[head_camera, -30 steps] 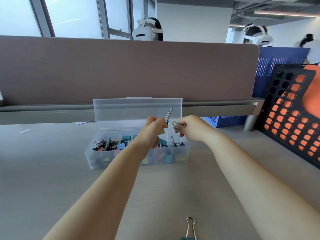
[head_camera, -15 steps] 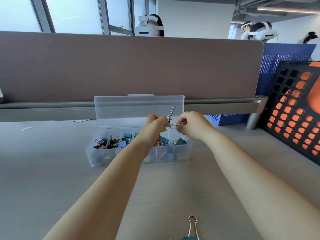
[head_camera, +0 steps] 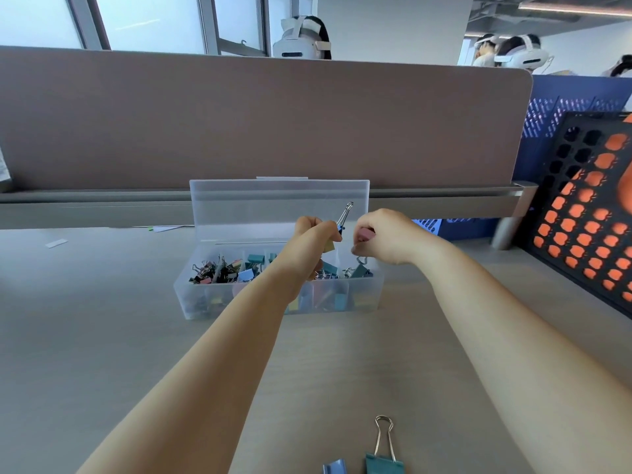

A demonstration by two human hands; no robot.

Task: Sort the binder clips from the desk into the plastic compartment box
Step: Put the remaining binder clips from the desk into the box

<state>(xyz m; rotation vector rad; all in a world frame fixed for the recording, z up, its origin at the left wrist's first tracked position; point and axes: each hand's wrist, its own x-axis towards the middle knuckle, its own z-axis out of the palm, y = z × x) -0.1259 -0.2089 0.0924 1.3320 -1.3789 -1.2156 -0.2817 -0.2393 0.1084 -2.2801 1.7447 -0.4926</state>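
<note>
Hands: we see two, the left hand (head_camera: 316,234) and the right hand (head_camera: 383,234).
Boxes: one clear box (head_camera: 273,304).
Clips at the desk's (head_camera: 102,336) near edge: two, a teal clip (head_camera: 383,463) and a light blue clip (head_camera: 334,466).
Clips in the left hand: two, a tiny clip (head_camera: 343,218) and a yellow clip (head_camera: 329,247).
Clips in the right hand: one pink clip (head_camera: 365,233).
Clips in the box: too many for us to count.

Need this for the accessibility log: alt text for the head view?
Above an open clear compartment box holding binder clips, the left hand grips a silver-handled clip and the right hand pinches a pink clip. A teal clip and a blue clip lie on the desk nearest the camera.
</note>
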